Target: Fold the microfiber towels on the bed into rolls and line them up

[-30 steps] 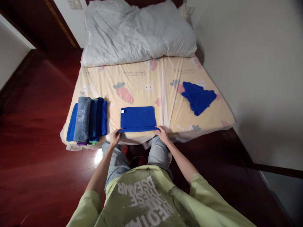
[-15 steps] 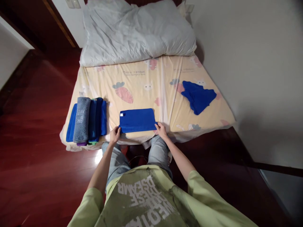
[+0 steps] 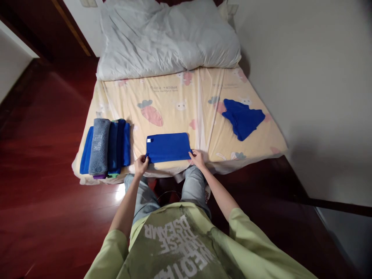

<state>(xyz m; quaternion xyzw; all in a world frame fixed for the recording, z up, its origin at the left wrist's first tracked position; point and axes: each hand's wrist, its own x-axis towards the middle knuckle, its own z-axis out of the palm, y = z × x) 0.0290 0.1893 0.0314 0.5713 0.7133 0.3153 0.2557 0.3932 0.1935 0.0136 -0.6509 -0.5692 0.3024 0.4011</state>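
Observation:
A blue towel [image 3: 168, 148], folded into a flat rectangle with a white label at its far left corner, lies near the front edge of the bed. My left hand [image 3: 141, 165] pinches its near left corner between thumb and fingers. At the near right corner, my right hand [image 3: 197, 158] grips the cloth the same way. Left of my left hand lies a stack of folded towels [image 3: 118, 147], mostly blue, with a rolled grey towel [image 3: 99, 147] bearing white lettering on top. A crumpled blue towel [image 3: 243, 118] rests farther off to the right.
The bed [image 3: 165, 102] wears a pale yellow sheet with carrots and rabbits. A bulky white-grey quilt [image 3: 171, 38] fills its far end. A white wall [image 3: 314, 85] runs along the right, and dark red floor [image 3: 43, 162] lies to the left.
Both hands keep hold of the blue towel's near corners, which stay almost where they were. The whole view has shifted very slightly.

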